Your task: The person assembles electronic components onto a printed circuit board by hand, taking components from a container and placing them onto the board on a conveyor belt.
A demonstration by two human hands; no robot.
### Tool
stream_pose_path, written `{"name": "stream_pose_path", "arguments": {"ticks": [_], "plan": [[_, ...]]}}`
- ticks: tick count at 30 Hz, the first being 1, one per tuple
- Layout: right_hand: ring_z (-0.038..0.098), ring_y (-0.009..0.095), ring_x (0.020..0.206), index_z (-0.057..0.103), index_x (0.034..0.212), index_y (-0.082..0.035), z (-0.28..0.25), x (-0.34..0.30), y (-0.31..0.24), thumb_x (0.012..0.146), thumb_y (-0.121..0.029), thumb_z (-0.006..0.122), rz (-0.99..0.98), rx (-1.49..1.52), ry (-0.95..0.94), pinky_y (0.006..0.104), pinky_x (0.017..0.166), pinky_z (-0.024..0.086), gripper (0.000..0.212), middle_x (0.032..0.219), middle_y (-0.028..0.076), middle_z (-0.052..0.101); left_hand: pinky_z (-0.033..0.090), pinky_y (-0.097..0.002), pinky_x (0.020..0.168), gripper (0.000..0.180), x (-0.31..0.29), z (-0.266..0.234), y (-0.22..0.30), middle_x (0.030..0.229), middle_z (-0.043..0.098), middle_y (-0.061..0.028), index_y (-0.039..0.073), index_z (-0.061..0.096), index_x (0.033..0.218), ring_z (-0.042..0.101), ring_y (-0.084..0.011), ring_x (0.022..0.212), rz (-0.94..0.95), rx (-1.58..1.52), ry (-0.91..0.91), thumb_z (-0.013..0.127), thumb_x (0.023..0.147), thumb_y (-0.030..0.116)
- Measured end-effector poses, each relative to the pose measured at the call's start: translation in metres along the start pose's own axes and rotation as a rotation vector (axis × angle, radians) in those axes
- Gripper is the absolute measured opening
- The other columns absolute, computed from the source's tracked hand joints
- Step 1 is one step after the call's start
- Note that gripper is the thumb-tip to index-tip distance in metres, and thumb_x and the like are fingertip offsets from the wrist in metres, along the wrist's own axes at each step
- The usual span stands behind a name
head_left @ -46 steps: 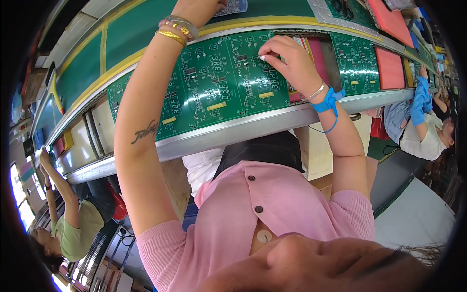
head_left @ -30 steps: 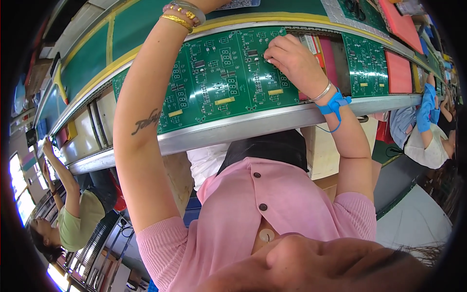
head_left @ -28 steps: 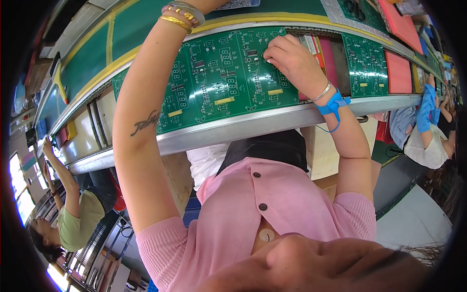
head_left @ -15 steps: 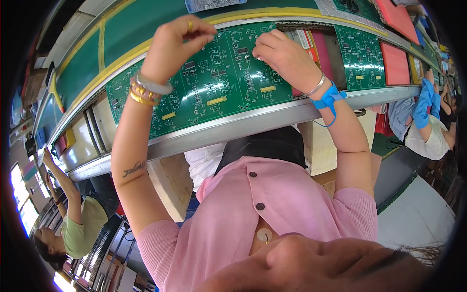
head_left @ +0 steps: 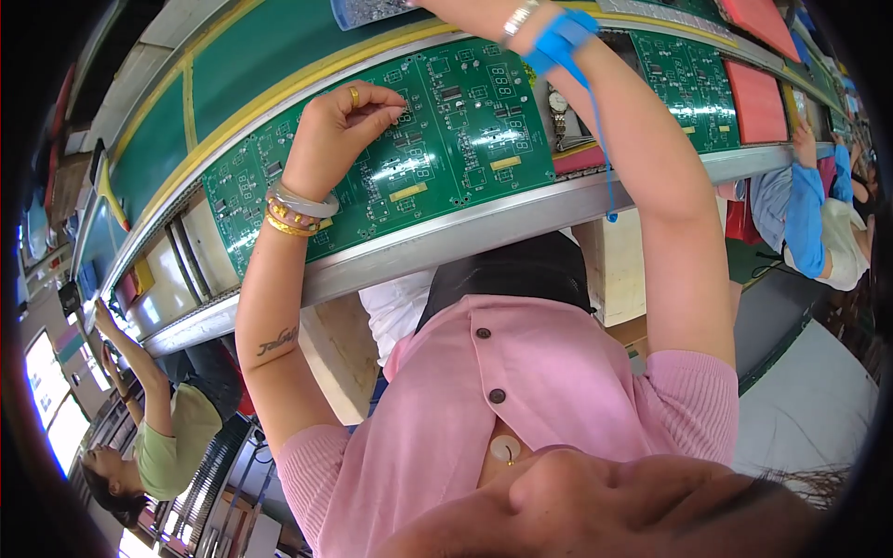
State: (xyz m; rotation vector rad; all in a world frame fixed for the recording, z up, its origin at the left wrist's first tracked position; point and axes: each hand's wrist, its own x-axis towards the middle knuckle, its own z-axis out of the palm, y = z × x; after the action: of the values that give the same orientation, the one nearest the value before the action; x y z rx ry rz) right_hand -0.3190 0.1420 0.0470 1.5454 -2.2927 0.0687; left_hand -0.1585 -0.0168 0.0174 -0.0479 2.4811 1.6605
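Below my left hand (head_left: pixel 346 130) lies a wide green circuit board (head_left: pixel 446 181) with black chips, digit displays and yellow strip-shaped parts. Thumb and forefinger of that hand are pinched together just over the board's middle; anything between them is too small to make out. My right hand (head_left: pixel 463 15) reaches up over the board's far edge to a blue tray (head_left: pixel 346 16) of small shiny parts. Its fingers are cut off by the picture's top edge, so their state is hidden. A blue wrist strap (head_left: pixel 561 42) with a cord hanging down sits on the right wrist.
A metal rail (head_left: pixel 446 223) runs along the near side of the board. To the right are a wristwatch (head_left: pixel 558 113), another green circuit board (head_left: pixel 684 93) and red foam blocks (head_left: pixel 755 104). Co-workers sit at left (head_left: pixel 181 437) and far right (head_left: pixel 828 219).
My right hand has left the board and swung up and left to the blue tray, uncovering the wristwatch. My left hand has come down and slightly nearer, its fingers still pinched.
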Motion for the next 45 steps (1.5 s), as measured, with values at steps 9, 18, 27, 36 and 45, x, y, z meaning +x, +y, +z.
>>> {"name": "stream_pose_path", "arguments": {"ticks": [9, 18, 27, 36, 45], "plan": [[0.06, 0.022, 0.09, 0.071, 0.073, -0.01, 0.038, 0.031, -0.003, 0.08, -0.015, 0.054, 0.039, -0.087, -0.04, 0.0369, 0.08, 0.044, 0.019, 0.077, 0.006, 0.067, 0.052, -0.0251, 0.07, 0.012, 0.003, 0.007, -0.001, 0.093, 0.06, -0.0049, -0.001, 0.068, 0.089, 0.062, -0.0142, 0.077, 0.178, 0.154, 0.096, 0.069, 0.081, 0.007], [0.06, 0.029, 0.084, 0.065, 0.074, -0.004, 0.019, 0.015, -0.008, 0.079, -0.009, 0.054, 0.115, 0.249, 0.137, 0.0384, 0.076, 0.048, 0.013, 0.079, 0.013, 0.065, 0.05, -0.0326, 0.062, 0.013, 0.007, 0.021, 0.005, 0.088, 0.057, -0.0072, -0.001, 0.067, 0.082, 0.062, -0.0214, 0.065, 0.211, 0.481, 0.182, 0.071, 0.077, 0.011], [0.057, 0.03, 0.081, 0.061, 0.082, -0.006, 0.004, -0.029, -0.003, 0.078, -0.01, 0.061, 0.062, 0.35, 0.405, 0.037, 0.077, 0.047, 0.006, 0.08, 0.01, 0.062, 0.05, -0.0365, 0.064, 0.012, 0.011, 0.021, 0.003, 0.093, 0.057, -0.0079, 0.001, 0.067, 0.082, 0.062, -0.0286, 0.07, 0.405, 0.625, 0.131, 0.07, 0.077, 0.012], [0.06, 0.023, 0.081, 0.067, 0.086, -0.008, -0.019, -0.109, -0.033, 0.081, -0.012, 0.064, 0.402, 0.894, 0.06, 0.0316, 0.071, 0.049, 0.007, 0.082, 0.005, 0.066, 0.05, -0.0345, 0.069, 0.01, 0.04, -0.013, 0.033, 0.09, 0.06, -0.012, 0.007, 0.068, 0.087, 0.061, -0.03, 0.078, 0.493, 0.776, 0.314, 0.064, 0.083, 0.015], [0.053, 0.024, 0.087, 0.066, 0.085, -0.006, -0.003, -0.123, -0.034, 0.077, -0.008, 0.068, 0.328, 0.687, 0.067, 0.0341, 0.079, 0.043, 0.009, 0.084, 0.004, 0.059, 0.051, -0.0402, 0.075, 0.011, 0.119, -0.022, 0.019, 0.08, 0.066, -0.0152, 0.01, 0.073, 0.081, 0.063, -0.0314, 0.083, 0.34, 1.105, 0.178, 0.066, 0.075, 0.016]]}}
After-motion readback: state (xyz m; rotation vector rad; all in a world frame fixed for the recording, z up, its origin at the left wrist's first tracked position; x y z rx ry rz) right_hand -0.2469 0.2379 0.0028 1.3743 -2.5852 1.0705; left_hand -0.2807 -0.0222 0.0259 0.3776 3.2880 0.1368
